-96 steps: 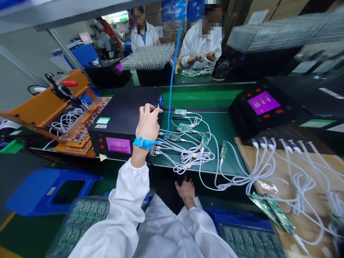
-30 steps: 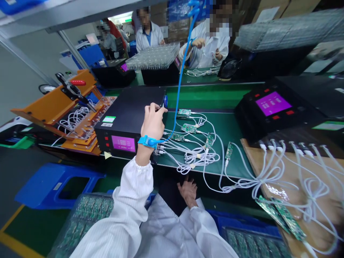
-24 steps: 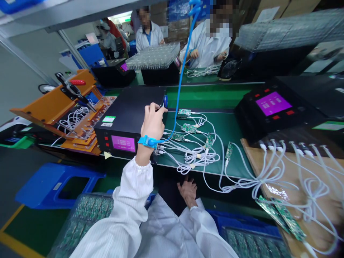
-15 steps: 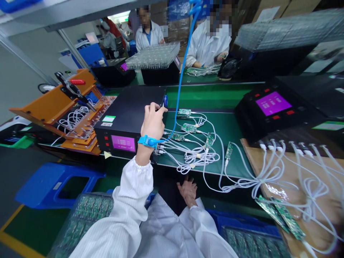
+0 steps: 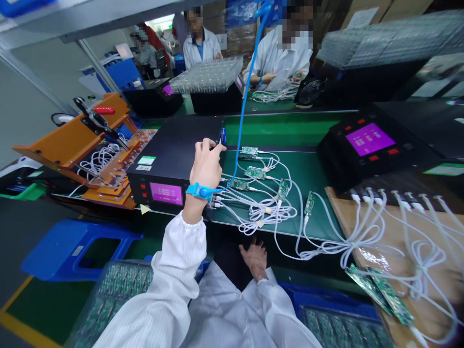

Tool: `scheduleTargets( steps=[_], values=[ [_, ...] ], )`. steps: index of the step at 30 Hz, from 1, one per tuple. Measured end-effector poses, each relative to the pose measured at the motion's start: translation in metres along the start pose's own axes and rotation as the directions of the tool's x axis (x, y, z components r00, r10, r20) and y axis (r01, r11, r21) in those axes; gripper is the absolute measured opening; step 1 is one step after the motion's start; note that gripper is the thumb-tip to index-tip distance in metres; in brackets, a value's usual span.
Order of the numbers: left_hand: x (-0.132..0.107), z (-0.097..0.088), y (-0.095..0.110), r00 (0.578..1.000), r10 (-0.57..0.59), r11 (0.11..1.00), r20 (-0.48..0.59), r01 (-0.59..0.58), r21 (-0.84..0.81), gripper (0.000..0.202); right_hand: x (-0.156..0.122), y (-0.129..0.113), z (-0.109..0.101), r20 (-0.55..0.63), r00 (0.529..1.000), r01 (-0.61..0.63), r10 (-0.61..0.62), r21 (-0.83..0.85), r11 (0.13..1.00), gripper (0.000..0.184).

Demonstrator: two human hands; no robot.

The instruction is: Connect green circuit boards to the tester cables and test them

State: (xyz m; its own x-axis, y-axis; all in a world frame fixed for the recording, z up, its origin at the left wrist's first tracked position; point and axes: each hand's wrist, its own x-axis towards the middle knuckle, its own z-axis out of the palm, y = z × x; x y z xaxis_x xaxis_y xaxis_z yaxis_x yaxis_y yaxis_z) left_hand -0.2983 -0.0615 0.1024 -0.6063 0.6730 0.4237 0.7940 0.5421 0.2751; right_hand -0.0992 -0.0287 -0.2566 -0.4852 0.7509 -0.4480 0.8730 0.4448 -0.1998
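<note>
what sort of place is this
It looks like an electronics assembly or testing floor: green circuit boards wired by white cables, black boxes with lit purple screens, and people in white coats at the bench opposite.

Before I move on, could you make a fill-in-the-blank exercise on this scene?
The person's hand at the black box is the ____ one.
The cables on the green bench are ____.
The grip of the clamp is ____.
The stool is ____.

Missing words: left; white; red; blue.
</note>
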Motion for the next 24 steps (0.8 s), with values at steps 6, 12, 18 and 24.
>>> scheduleTargets(
  steps=[6,12,18,24],
  values=[
    [-0.0008,-0.0007,-0.0004,1.0,0.012,1.0,0.008,-0.012,0.0,0.049,0.0015,0.0001,0.0016,0.007,1.0,-0.002,0.002,0.002,1.0,0.082],
    [-0.001,-0.0002,-0.0026,1.0,0.028,1.0,0.006,-0.028,0.003,0.049,0.0016,0.0006,0.001,0.021,1.0,-0.007,0.007,0.004,1.0,0.084],
    [-0.0008,-0.0002,-0.0021,1.0,0.024,1.0,0.008,-0.024,-0.001,0.048,0.0015,0.0008,0.0013,0.019,1.0,-0.001,0.001,0.006,1.0,0.083],
    [-0.0007,-0.0013,-0.0005,1.0,0.013,1.0,0.02,-0.013,0.007,0.048,0.0024,0.001,0.0029,0.019,1.0,-0.005,0.005,0.007,1.0,0.082]
  ],
)
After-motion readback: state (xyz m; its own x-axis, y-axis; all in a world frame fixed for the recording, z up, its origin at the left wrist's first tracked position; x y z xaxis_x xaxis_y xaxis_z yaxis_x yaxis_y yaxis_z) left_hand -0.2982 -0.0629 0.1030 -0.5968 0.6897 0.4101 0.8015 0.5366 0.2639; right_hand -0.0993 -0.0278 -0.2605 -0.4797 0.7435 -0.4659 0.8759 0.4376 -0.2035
